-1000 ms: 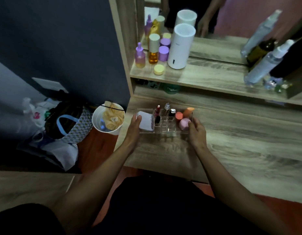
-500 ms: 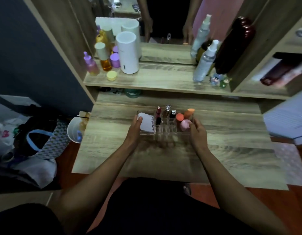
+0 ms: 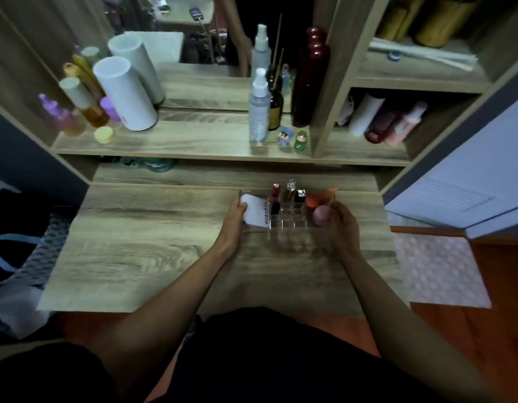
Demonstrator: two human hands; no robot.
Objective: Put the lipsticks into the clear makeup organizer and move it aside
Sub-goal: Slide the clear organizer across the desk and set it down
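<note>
Organizer [image 3: 284, 221] sits on the desk [image 3: 153, 245], right of centre, near the back edge. Left hand [image 3: 233, 221] clasps its left end, thumb over the white tube [image 3: 256, 213]; right hand [image 3: 343, 228] clasps the right end beside the pink sponge [image 3: 321, 215]. Both sets of fingers are wrapped on the walls.

Lipsticks [image 3: 275, 196] stand upright in the rear cells; none seen loose on the desk. Loading looks finished; the moving-aside step appears in hand.

Next move calls for a level slide or lift with an even two-handed grip. The tall sticks could tip if it tilts. Open desk lies to the left.
</note>
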